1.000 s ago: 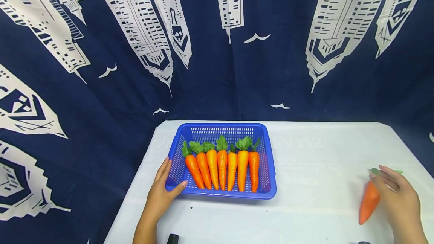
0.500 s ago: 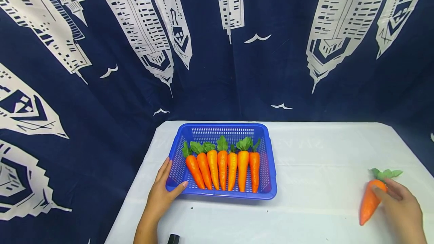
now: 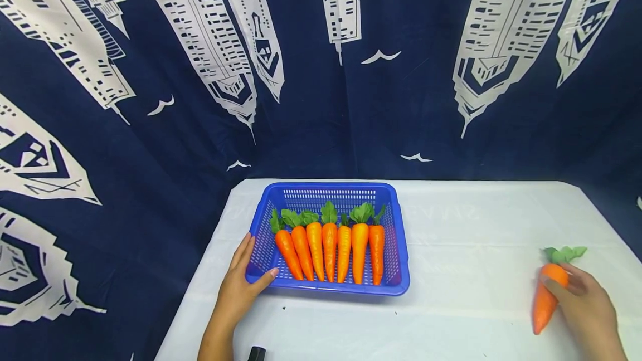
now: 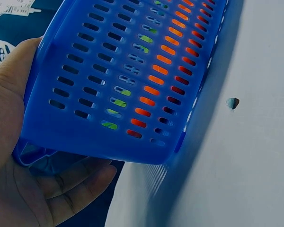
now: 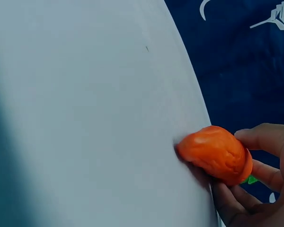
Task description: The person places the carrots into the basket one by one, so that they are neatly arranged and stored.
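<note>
A blue plastic basket (image 3: 328, 287) with slotted walls holds several orange and yellow carrots (image 3: 329, 249), laid side by side with leafy tops toward the far wall. My left hand (image 3: 239, 288) grips its near left corner, thumb at the front rim and fingers along the left side. In the left wrist view the basket's slotted wall (image 4: 99, 61) fills the middle, orange and green showing through. Far to the right, my right hand (image 3: 588, 299) pinches another orange carrot (image 3: 544, 308) near its top, leaves pointing away. The right wrist view shows this carrot (image 5: 215, 153) between thumb and fingers, its tip close to the table.
The white-covered table (image 3: 451, 316) spreads between basket and right hand. Behind it hangs a dark blue cloth (image 3: 311, 127) printed with white buildings and birds. A small black object (image 3: 257, 353) shows at the near edge.
My right hand has drawn back from the leaves to the carrot's upper body and grips it there, shifting it slightly left. The left hand and basket stay put.
</note>
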A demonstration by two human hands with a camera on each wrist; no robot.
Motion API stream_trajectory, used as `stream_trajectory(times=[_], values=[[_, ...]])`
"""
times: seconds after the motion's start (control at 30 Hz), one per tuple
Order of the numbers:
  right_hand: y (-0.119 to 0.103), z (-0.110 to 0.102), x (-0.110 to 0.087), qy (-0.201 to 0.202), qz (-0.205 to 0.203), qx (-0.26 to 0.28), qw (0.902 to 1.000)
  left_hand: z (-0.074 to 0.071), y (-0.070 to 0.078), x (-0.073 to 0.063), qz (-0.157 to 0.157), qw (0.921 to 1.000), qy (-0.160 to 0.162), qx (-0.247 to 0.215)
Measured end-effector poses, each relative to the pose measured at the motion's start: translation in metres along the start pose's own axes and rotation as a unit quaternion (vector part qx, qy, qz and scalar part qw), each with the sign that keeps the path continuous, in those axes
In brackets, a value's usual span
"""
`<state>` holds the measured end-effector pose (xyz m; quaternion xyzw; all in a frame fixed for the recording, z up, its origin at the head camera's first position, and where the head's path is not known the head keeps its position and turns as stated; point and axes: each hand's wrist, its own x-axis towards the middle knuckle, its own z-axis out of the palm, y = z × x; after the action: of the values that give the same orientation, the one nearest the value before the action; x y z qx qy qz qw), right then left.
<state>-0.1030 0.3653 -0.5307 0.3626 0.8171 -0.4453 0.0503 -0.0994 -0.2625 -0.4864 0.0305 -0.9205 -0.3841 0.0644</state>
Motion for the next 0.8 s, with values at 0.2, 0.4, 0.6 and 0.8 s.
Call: stream_trajectory(times=[0.2,0.4,0.6,0.8], values=[[-0.017,-0.001,-0.008,-0.009,-0.049,-0.011,0.9987,0.0,-0.002,0.0,0.003,1.0,0.001,0.002],[-0.039,0.003,-0.012,-0.013,-0.124,-0.022,0.992,0.0,-0.002,0.001,0.002,1.0,0.0,0.001],[-0.063,0.011,-0.015,-0.016,-0.144,-0.01,0.9893,0.0,-0.001,0.001,0.002,1.0,0.001,-0.003],[-0.079,0.016,-0.019,-0.02,-0.161,-0.003,0.9867,-0.001,-0.001,0.001,0.0,1.0,0.0,-0.005]])
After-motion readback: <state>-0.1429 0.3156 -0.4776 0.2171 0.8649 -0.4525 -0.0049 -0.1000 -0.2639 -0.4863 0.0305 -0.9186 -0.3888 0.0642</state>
